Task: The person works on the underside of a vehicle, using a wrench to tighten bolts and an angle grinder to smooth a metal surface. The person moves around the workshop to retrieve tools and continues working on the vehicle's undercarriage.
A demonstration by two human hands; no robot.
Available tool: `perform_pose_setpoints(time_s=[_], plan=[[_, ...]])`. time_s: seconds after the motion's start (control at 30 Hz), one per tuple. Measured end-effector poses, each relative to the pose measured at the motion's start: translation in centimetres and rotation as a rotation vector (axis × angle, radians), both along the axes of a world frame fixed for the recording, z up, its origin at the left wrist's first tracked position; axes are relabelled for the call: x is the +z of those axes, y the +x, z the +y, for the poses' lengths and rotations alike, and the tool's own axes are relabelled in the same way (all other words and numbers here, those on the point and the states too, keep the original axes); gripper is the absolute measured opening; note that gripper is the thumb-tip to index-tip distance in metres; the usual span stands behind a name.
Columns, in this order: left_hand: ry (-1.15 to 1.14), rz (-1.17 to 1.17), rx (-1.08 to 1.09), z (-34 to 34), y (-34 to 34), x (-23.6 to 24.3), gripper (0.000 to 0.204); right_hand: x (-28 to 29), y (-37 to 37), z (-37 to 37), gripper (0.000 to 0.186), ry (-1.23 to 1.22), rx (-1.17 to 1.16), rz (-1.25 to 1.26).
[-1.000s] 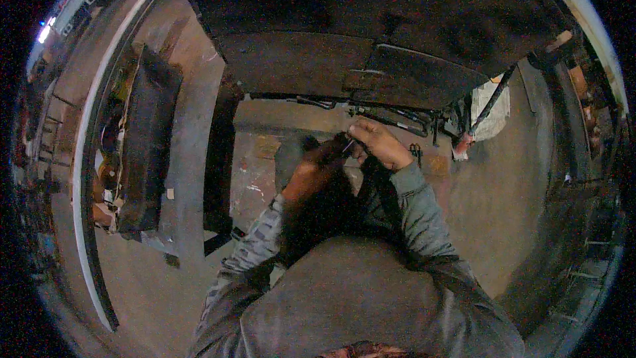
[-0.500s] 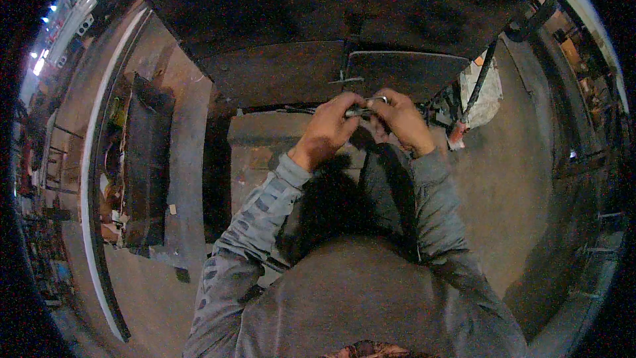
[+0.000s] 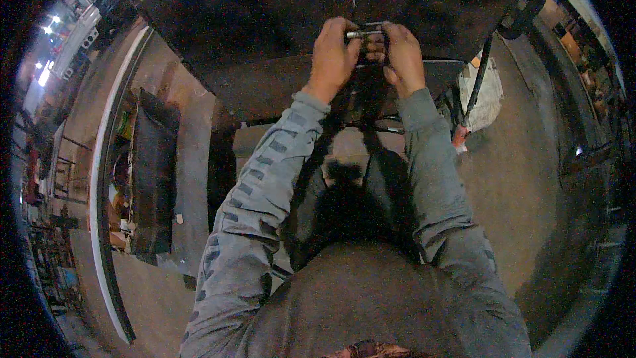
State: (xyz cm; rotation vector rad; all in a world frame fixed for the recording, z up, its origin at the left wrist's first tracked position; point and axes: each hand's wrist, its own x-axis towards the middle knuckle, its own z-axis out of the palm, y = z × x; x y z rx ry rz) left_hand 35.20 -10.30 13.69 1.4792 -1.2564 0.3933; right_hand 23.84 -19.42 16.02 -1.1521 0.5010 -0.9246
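Both hands are raised against a large dark board [image 3: 245, 13] at the top centre. My left hand [image 3: 334, 58] has its fingers closed round a small silver metal piece, like a short rod or fitting [image 3: 354, 35]. My right hand [image 3: 404, 58] is closed at the other end of the same piece, its fingers curled over it. The piece lies horizontal between the two hands; whether it touches the board I cannot tell. My fingertips partly hide it.
A long dark bin or box [image 3: 154, 172] holding mixed items stands left, beside a long pale rail [image 3: 101, 159]. Black bars and a curved tube [image 3: 520, 16] frame the board's right side, near a pale sheet [image 3: 485, 96] and a red object [image 3: 460, 136]. Racks line both edges.
Both hands have moved forward and up, from over the bars and floor onto the dark board, with the metal piece between them. My arms are now more stretched out.
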Motion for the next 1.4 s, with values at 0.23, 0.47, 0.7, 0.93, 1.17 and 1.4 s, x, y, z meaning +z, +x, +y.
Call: perform_pose_setpoints(time_s=[0.23,0.47,0.7,0.93,1.17,1.4], plan=[[-0.037,-0.055,0.065,-1.6,3.0,1.5,0.027,0.2,4.2,-2.4,0.02,0.044,0.033,-0.107],[0.0,-0.06,0.06,-1.3,3.5,1.6,0.024,-0.4,3.9,-2.6,0.023,0.04,0.08,-0.101],[0.079,0.051,0.097,-0.6,3.7,0.4,0.026,1.0,4.4,-1.3,0.027,-0.085,0.041,-0.013],[0.267,0.198,0.124,0.9,3.9,0.7,0.03,0.2,4.9,-1.4,0.029,-0.103,0.132,0.11],[0.204,0.705,-0.383,1.3,4.1,-0.3,0.032,-1.2,5.4,-1.3,0.021,-0.403,-0.166,0.249],[0.072,0.798,-0.438,0.9,2.6,-0.4,0.03,-1.2,5.4,-1.3,0.023,-0.576,-0.268,0.217]])
